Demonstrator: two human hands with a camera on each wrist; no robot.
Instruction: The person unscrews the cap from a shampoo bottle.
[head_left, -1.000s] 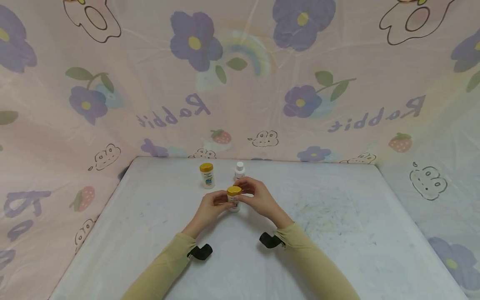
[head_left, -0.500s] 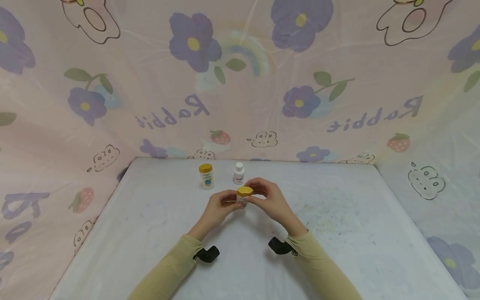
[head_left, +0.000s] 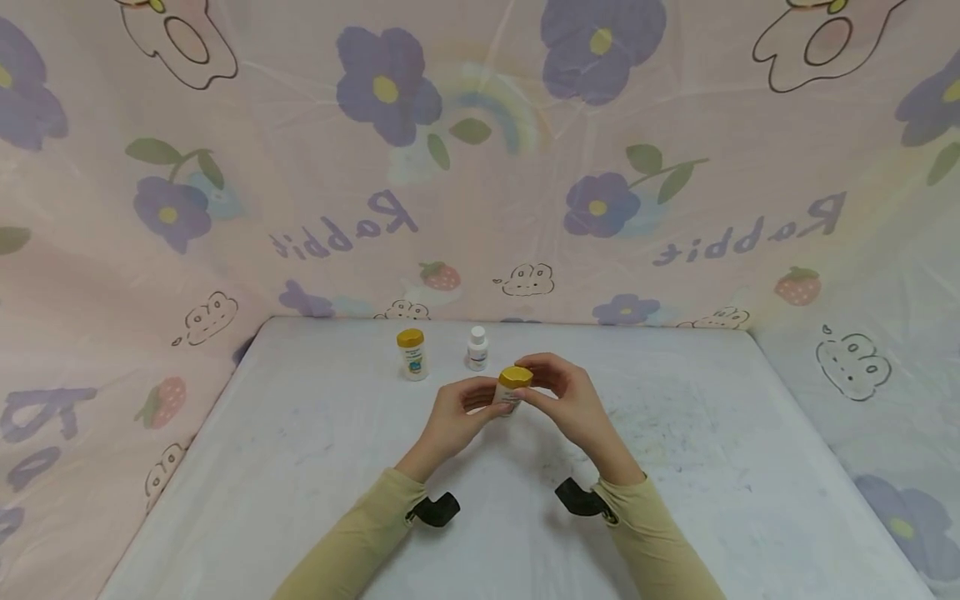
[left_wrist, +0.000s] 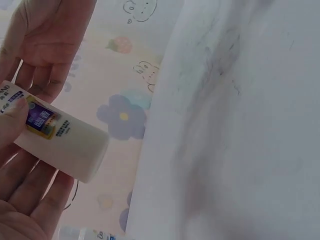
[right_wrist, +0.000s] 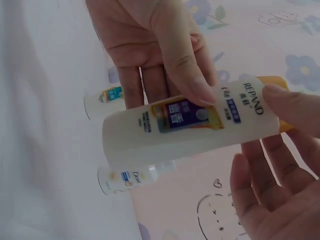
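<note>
A white bottle with a yellow cap (head_left: 516, 377) is between both hands, over the middle of the table. My left hand (head_left: 456, 415) grips its body, thumb across the front. My right hand (head_left: 573, 400) holds it near the cap, with the thumb in front and the fingers behind. In the right wrist view the white bottle (right_wrist: 187, 131) shows a purple and yellow label with "REPAND" lettering. Its base appears raised off the tabletop in the left wrist view, where the cap lies outside the picture.
Behind the hands stand a second yellow-capped white bottle (head_left: 414, 360) and a smaller white bottle (head_left: 477, 353) with a white cap, marked Dove in the right wrist view. A white-covered table (head_left: 315, 467) is enclosed by a patterned pink curtain (head_left: 480, 200).
Both hands have moved to the right with the bottle between them, keeping their hold. The small white-capped bottle, earlier partly hidden by the right hand, now shows fully.
</note>
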